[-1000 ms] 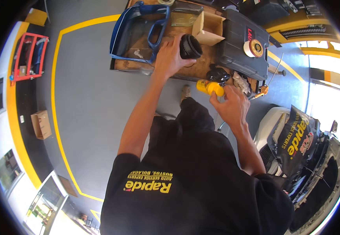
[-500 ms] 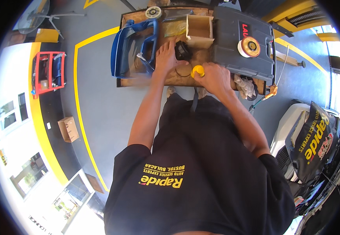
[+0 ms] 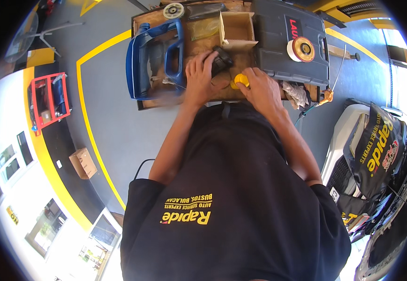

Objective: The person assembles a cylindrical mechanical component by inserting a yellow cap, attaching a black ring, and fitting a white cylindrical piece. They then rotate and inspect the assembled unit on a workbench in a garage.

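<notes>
On the cluttered wooden tray top [image 3: 159, 101], a black round ribbed part [image 3: 222, 61] lies tilted; its exact kind does not show. My left hand [image 3: 199, 78] curls its fingers against the near left side of this part, with the thumb lower down. To the right, my right hand [image 3: 264, 91] pinches a round yellow cap [image 3: 242, 80] between thumb and fingers, just above the tray. What lies under the cap is mostly hidden. Close by on the left stands a blue plastic container [image 3: 135, 70] with its side cut out.
Behind the black part sit an open cardboard box [image 3: 237, 44] and a yellowish plastic bag [image 3: 204, 29]. A dark hard case [image 3: 278, 61] on the right carries a round filter [image 3: 301, 49]. Crumpled rags [image 3: 296, 93] lie at the front right. A pale wheel-like disc [image 3: 173, 11] rests at the back.
The black part has tipped over to the right under my left hand. My right hand has shifted slightly right and down with the yellow cap. The whole view has shifted a little.
</notes>
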Demonstrator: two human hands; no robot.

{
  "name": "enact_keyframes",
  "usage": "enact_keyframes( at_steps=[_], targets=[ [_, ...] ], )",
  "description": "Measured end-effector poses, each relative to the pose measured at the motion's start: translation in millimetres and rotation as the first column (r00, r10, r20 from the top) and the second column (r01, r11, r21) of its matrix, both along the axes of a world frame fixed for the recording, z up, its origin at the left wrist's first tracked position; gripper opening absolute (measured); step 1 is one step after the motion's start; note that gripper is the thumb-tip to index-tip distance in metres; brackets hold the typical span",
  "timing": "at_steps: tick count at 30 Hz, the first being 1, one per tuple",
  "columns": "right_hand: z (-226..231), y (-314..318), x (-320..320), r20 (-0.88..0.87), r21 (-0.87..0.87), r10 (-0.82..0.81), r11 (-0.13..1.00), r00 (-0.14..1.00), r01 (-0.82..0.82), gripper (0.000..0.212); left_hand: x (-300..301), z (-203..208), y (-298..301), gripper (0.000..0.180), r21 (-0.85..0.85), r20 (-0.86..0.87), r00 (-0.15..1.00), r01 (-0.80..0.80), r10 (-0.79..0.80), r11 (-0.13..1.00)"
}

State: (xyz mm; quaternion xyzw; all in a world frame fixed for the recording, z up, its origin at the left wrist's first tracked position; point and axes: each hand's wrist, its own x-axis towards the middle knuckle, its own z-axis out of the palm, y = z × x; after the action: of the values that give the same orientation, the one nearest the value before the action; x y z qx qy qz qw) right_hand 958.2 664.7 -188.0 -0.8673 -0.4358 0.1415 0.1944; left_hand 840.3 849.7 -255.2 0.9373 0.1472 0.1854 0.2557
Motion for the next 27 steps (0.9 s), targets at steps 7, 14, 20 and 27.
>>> enact_keyframes(
  at_steps=[7,14,20,27],
  targets=[
    [-7,-5,-5,-0.054,0.072,0.082,0.994,0.995,-0.078,0.028,0,-30,-39,0.065,-0.115,-0.114,0.973,0.186,-0.199,0.976],
    [-13,-25,5,0.007,0.125,0.402,0.908,0.916,-0.400,0.035,-7,-31,-46,0.058,-0.079,-0.026,0.982,0.185,-0.187,0.980],
    [7,-9,-3,-0.039,-0.117,0.263,0.957,0.964,-0.266,0.035,-22,-22,-47,0.058,0.001,-0.090,0.989,0.120,-0.119,0.993],
    [7,-10,3,0.072,0.108,0.479,0.868,0.875,-0.484,0.027,-32,-12,-52,0.054,0.036,-0.117,0.993,0.019,-0.015,0.999]
  ],
)
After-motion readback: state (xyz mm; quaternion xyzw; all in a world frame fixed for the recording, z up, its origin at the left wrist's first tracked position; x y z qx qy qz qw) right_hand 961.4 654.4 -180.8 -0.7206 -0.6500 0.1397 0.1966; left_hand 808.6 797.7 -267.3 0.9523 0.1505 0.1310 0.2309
